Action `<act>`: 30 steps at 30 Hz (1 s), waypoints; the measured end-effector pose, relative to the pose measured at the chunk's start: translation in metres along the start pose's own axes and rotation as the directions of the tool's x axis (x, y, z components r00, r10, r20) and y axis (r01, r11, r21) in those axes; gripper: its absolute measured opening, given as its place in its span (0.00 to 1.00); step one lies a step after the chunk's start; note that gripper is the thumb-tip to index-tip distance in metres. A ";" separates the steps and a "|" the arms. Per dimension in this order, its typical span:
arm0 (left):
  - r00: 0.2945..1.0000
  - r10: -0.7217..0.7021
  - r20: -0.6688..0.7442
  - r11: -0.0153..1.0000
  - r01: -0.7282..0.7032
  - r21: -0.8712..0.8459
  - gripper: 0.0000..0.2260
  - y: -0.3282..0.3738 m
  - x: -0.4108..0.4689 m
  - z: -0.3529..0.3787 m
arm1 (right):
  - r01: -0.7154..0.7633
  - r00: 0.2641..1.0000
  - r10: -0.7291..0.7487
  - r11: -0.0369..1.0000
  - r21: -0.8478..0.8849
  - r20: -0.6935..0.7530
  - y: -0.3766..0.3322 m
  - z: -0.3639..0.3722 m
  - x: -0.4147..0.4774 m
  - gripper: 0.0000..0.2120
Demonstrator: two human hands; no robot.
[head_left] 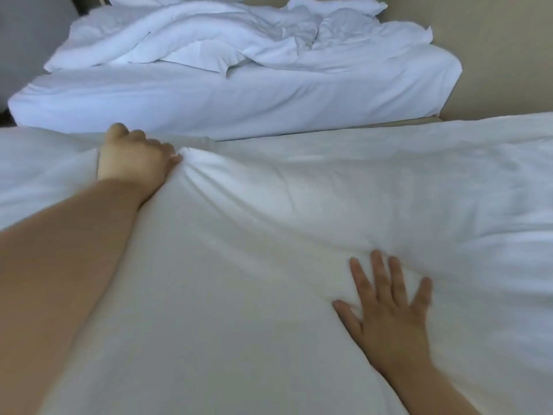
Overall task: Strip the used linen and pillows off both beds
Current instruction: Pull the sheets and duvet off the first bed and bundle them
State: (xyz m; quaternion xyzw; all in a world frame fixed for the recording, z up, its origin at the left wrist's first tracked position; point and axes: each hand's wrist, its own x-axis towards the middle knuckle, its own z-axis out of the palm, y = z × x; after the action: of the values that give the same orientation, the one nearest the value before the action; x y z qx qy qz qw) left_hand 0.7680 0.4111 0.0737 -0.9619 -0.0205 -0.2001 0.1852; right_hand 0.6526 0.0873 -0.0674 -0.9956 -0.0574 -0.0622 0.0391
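A white sheet covers the near bed and fills the lower part of the head view. My left hand grips a bunched fold of this sheet near the bed's far edge, and creases fan out from the grip. My right hand lies flat on the sheet with its fingers spread. On the far bed a crumpled white duvet lies in a heap, with a pillow at its head end by the wall.
A narrow gap separates the two beds. A beige wall runs along the right side behind both beds. A dark grey surface stands at the far left beside the far bed.
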 end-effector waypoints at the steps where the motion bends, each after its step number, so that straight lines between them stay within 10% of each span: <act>1: 1.000 0.014 0.006 1.000 -0.014 0.009 0.15 0.002 -0.006 0.013 | -0.024 1.000 0.024 1.000 -0.004 -0.002 0.000 0.013 0.009 0.31; 8: 0.998 0.005 -0.055 0.999 -0.008 -0.046 0.19 0.009 -0.009 0.037 | -0.010 0.996 0.013 0.999 0.038 -0.091 0.005 0.029 0.021 0.31; 15: 0.989 -0.144 0.044 0.788 0.141 -0.599 0.24 0.073 -0.087 -0.024 | 0.031 0.987 -0.021 0.997 -0.067 0.157 0.002 0.011 0.010 0.45; 17: 0.983 -0.037 0.182 0.673 0.159 -0.722 0.34 0.086 -0.130 -0.048 | 0.034 0.961 -0.017 0.998 -0.058 0.275 0.004 -0.004 -0.004 0.47; 21: 0.888 0.376 0.267 0.779 -0.146 -0.609 0.36 0.114 -0.229 -0.097 | 0.110 0.981 -0.102 0.993 -0.039 0.168 0.029 -0.042 -0.069 0.44; 26: 0.849 0.466 0.251 0.659 -0.143 -0.739 0.25 0.180 -0.310 -0.147 | 0.151 0.943 -0.148 0.988 0.013 0.299 0.106 -0.083 -0.193 0.25; 30: 0.816 0.563 0.134 0.587 -0.281 -0.759 0.34 0.266 -0.348 -0.179 | -0.023 0.999 0.023 1.000 -0.004 0.037 0.211 -0.101 -0.253 0.24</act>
State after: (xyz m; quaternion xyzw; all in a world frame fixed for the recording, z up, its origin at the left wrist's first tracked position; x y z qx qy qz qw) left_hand 0.4109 0.1101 -0.0037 -0.9515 0.2577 0.0387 -0.1637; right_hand 0.4163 -0.1577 -0.0149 -0.9973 -0.0467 -0.0433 0.0370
